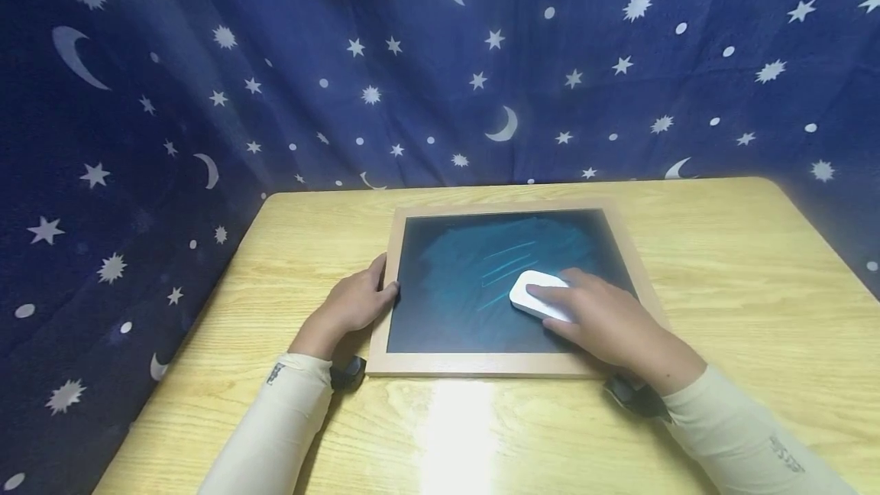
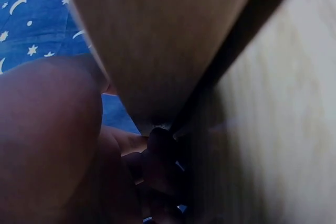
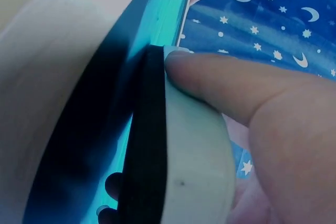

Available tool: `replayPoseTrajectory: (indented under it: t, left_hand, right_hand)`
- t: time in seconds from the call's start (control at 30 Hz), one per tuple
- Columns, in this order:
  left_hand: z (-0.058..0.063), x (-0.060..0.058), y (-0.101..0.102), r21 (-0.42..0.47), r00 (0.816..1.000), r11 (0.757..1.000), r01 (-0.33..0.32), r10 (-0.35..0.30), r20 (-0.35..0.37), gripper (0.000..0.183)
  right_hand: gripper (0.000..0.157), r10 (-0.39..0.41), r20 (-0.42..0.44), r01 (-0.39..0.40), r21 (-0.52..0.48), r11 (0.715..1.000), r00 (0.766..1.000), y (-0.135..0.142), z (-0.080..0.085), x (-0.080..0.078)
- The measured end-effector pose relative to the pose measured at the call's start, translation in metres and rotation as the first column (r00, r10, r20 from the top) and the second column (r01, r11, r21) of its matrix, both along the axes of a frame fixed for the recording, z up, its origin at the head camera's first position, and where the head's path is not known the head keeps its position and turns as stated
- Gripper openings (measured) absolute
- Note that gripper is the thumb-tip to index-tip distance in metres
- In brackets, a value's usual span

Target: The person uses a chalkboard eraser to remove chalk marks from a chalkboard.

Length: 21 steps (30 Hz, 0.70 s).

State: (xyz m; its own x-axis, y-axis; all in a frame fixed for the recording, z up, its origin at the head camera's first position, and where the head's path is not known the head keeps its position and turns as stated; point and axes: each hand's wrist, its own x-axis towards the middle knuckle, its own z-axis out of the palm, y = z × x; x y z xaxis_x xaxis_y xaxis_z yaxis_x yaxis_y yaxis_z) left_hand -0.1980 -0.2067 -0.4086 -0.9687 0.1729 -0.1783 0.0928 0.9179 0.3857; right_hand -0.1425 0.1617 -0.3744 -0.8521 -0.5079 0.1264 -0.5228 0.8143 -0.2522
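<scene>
A small chalkboard with a light wooden frame (image 1: 481, 363) lies on the table. Smeared blue-green chalk covers its dark face, with several brighter slanted strokes (image 1: 510, 273) near the middle. My left hand (image 1: 354, 300) holds the frame's left side, thumb at the inner edge; the left wrist view shows the fingers around the frame's outer side (image 2: 157, 30), in shadow. My right hand (image 1: 605, 315) grips a white board eraser (image 1: 536, 279) on the right half of the board. In the right wrist view, the eraser (image 3: 197, 150) has a dark pad facing the board and a thumb along its white back.
The wood-grain table (image 1: 742, 289) extends around the board, with a bright glare spot near its front. A dark blue curtain (image 1: 426, 67) with moons and stars hangs behind and at the sides. Black straps circle both wrists over pale sleeves (image 1: 275, 426).
</scene>
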Motion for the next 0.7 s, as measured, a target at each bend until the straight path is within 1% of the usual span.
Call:
replayPoseTrajectory:
  t: [0.13,0.23,0.4,0.57,0.7]
  left_hand:
    - [0.000,0.000,-0.001,-0.002,1.000,1.000,0.003,-0.003,0.006,0.068]
    - [-0.001,-0.001,-0.001,0.004,1.000,1.000,0.006,-0.006,0.005,0.068]
    - [-0.002,-0.002,0.000,0.006,1.000,1.000,0.006,-0.006,0.001,0.068]
    - [-0.001,-0.002,-0.001,-0.006,1.000,1.000,0.008,-0.008,0.000,0.069]
    - [0.000,-0.002,0.000,-0.001,1.000,1.000,0.008,-0.008,0.003,0.067]
  right_hand:
    - [0.050,0.006,-0.004,-0.006,-0.010,1.000,1.000,0.003,-0.001,-0.001]
    - [0.050,-0.005,-0.016,0.005,-0.015,1.000,1.000,0.008,-0.003,-0.005]
    - [0.051,-0.065,-0.015,0.065,-0.022,0.998,0.998,0.021,-0.004,-0.016]
    - [0.053,-0.130,0.029,0.131,-0.019,0.991,0.991,0.034,-0.003,-0.027]
    - [0.055,-0.183,0.059,0.184,-0.016,0.983,0.981,0.043,-0.004,-0.031]
